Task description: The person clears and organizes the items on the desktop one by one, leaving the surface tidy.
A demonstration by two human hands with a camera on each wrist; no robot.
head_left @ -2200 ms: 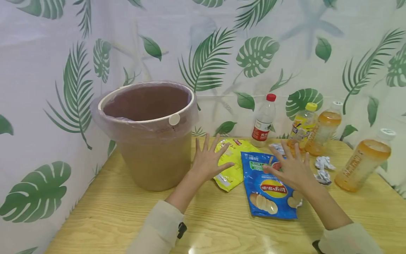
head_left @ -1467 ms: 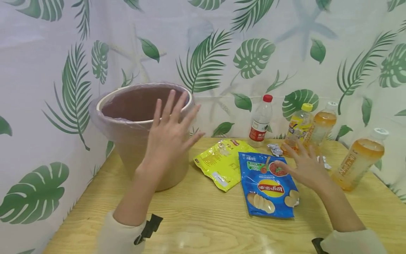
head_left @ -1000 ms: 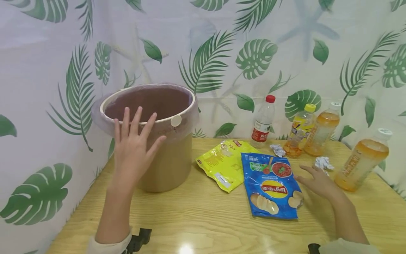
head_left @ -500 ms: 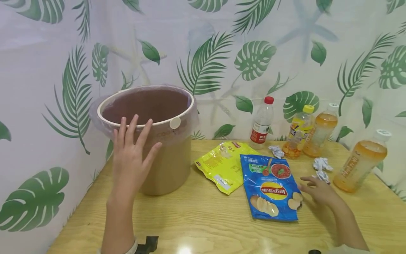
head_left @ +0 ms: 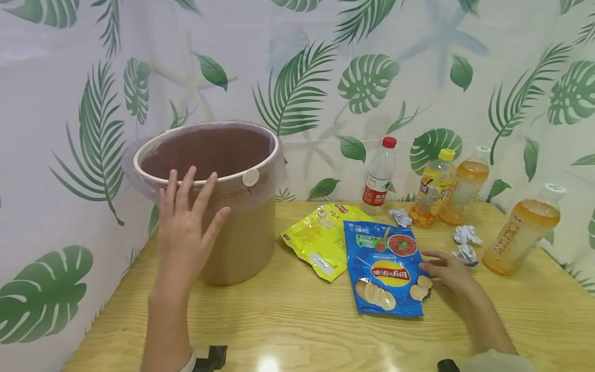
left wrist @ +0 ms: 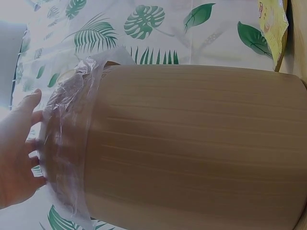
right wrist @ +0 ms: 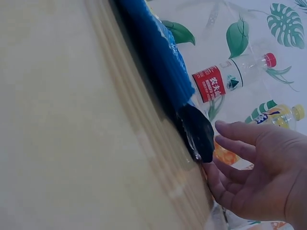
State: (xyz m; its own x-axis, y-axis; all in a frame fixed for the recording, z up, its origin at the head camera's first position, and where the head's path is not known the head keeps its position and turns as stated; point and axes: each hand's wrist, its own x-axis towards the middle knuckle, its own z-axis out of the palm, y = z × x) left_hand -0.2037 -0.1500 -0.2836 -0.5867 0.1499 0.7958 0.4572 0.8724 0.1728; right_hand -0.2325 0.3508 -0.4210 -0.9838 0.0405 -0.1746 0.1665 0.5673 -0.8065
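Note:
My left hand (head_left: pixel 186 227) is raised with fingers spread straight, just in front of the tan bin (head_left: pixel 241 237) with its clear liner (left wrist: pixel 67 143); in the left wrist view the hand (left wrist: pixel 17 153) hovers next to the liner rim. My right hand (head_left: pixel 443 268) rests low on the table (head_left: pixel 302 320) at the right edge of the blue chip bag (head_left: pixel 386 268), fingers loosely bent. In the right wrist view the hand (right wrist: pixel 249 172) lies beside the bag's corner (right wrist: pixel 199 134), not holding it. A yellow chip bag (head_left: pixel 321 240) lies left of the blue one.
A red-capped bottle (head_left: pixel 378 175), a yellow-capped bottle (head_left: pixel 429 194) and two orange drink bottles (head_left: pixel 465 186) (head_left: pixel 522 230) stand along the back right. Crumpled wrappers (head_left: pixel 465 243) (head_left: pixel 400 217) lie between them. A leaf-print curtain (head_left: pixel 297 77) backs the table.
My left hand rose from the yellow bag, swung left and settled before the bin. My right hand slid off the blue bag's top down to its right edge.

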